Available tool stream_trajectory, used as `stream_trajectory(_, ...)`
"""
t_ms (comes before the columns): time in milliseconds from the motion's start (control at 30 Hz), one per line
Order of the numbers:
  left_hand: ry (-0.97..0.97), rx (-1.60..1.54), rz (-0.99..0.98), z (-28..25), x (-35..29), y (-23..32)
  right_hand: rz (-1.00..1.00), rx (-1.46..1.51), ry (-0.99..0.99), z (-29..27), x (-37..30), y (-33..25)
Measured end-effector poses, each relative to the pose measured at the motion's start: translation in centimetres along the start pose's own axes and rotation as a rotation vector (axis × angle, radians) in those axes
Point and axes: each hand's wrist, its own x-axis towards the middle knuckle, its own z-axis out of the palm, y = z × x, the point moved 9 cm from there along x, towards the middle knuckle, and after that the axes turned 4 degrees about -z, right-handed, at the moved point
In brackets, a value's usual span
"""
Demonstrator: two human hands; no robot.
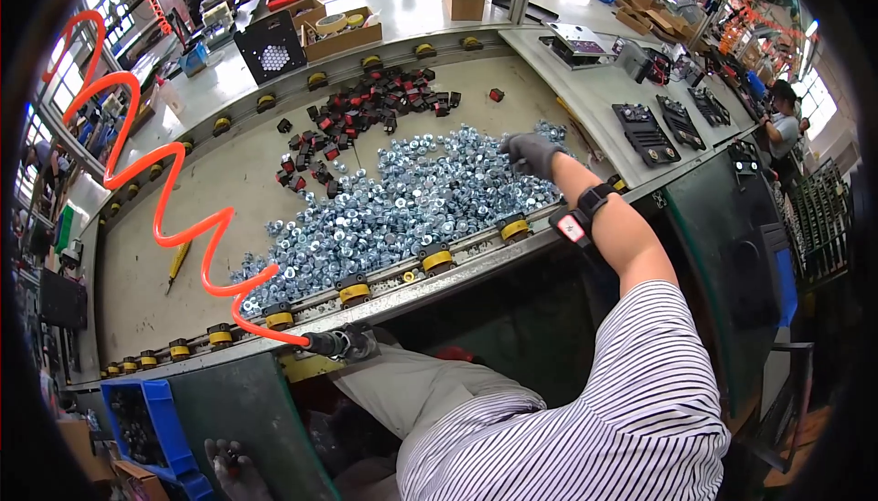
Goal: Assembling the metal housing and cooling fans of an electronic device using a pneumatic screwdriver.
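My right hand (pixel 532 155), in a dark grey glove, reaches over the far right part of a big heap of shiny flanged metal fasteners (pixel 430 190). Its fingers are bent slightly downward and look apart, with nothing visible in them. Low at the left, in dim light, is my left hand (pixel 240 475), also gloved. Its fingertips close around a small dark part with a bit of red (pixel 235 451), too small to name. Behind the heap lies a scatter of small black-and-red switch-like pieces (pixel 334 126).
An orange coiled air hose (pixel 165 227) hangs across the left, ending in a dark fitting (pixel 340 344) at the front rail. Yellow-and-black rollers (pixel 354 291) line the rails. A blue bin (pixel 137 437) stands lower left. Black trays (pixel 645 133) lie on the right-hand bench.
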Motion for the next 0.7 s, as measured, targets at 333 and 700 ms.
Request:
stream_trajectory(333, 0.046, 0.078, 0.025, 1.5, 0.2, 0.1, 0.871, -1.498, -0.208, -14.8, -9.7, 9.0)
stream_trajectory(700, 0.019, 0.010, 0.076, 2.0, -0.3, 0.3, 0.574, -1.691, -0.650, -9.0, -6.9, 6.0)
